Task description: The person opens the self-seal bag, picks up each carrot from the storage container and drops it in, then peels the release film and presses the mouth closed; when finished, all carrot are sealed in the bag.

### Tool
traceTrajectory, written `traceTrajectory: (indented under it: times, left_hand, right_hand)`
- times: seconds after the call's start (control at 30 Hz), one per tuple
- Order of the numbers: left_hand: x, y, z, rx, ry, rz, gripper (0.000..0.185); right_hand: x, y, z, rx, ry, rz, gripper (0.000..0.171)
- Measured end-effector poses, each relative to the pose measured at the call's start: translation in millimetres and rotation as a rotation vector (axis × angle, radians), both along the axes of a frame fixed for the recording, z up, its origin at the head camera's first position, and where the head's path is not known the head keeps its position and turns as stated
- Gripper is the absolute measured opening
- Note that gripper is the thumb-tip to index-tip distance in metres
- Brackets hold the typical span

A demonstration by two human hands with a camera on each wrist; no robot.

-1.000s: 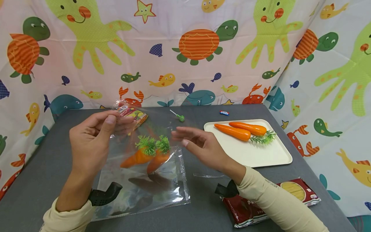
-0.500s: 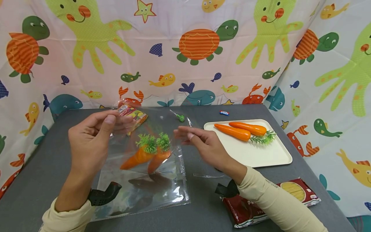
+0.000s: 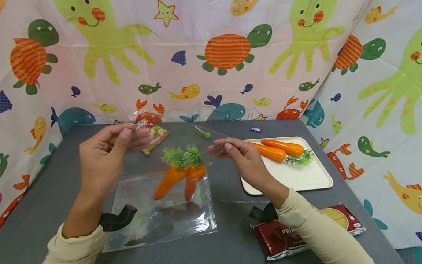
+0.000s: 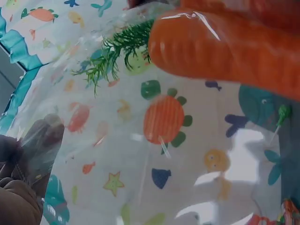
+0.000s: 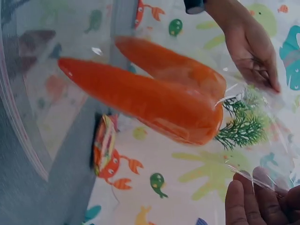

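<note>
Left hand (image 3: 102,161): is pinching one edge of a clear, thin plastic bag (image 3: 179,141).
Right hand (image 3: 245,161): is pinching the opposite edge.
Two tapered orange carrots with feathery green tops (image 3: 170,181): are hanging inside the bag, between the hands.
Cream rectangular tray (image 3: 296,178): is bearing two more carrots (image 3: 281,147).
Dark-red spaghetti packet (image 3: 280,237): is lying partly behind the right sleeve (image 3: 316,223).

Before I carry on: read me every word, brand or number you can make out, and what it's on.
"PRI": red spaghetti pack; the sleeve cuts off what follows.
"SPAG": same pack, smaller, below; the rest is hidden.
Pack's side print: too small to read.
Small blue candy: lettering too small.
Colourful packet: lettering partly hidden and too blurred.
Sleeve print: too small.
Bagged carrots: no text seen.
</note>
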State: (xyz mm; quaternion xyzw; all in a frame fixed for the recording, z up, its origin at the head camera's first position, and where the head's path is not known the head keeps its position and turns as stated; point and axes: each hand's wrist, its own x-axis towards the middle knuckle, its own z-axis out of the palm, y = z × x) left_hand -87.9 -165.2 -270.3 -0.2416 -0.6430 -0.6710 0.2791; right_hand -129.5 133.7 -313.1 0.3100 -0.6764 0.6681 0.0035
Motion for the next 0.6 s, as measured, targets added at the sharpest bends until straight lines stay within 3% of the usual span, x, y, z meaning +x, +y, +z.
traceTrajectory:
  times: [0.17, 0.37, 0.6]
  left_hand:
    - [-4.1, 0, -3.2, -0.034, 0.004, -0.050, 0.020]
    - [-3.5, -1, -9.2, -0.093, -0.075, -0.103, 0.024]
    - [-4.2, -1, -14.6, -0.114, -0.109, -0.157, 0.024]
  right_hand:
    - [-2.9, 10, 10.2, -0.015, -0.002, 0.017, 0.026]
    - [-4.6, 24, 16.0, -0.002, 0.053, -0.038, 0.020]
    - [-7.2, 30, 15.2, -0.012, 0.112, -0.002, 0.019]
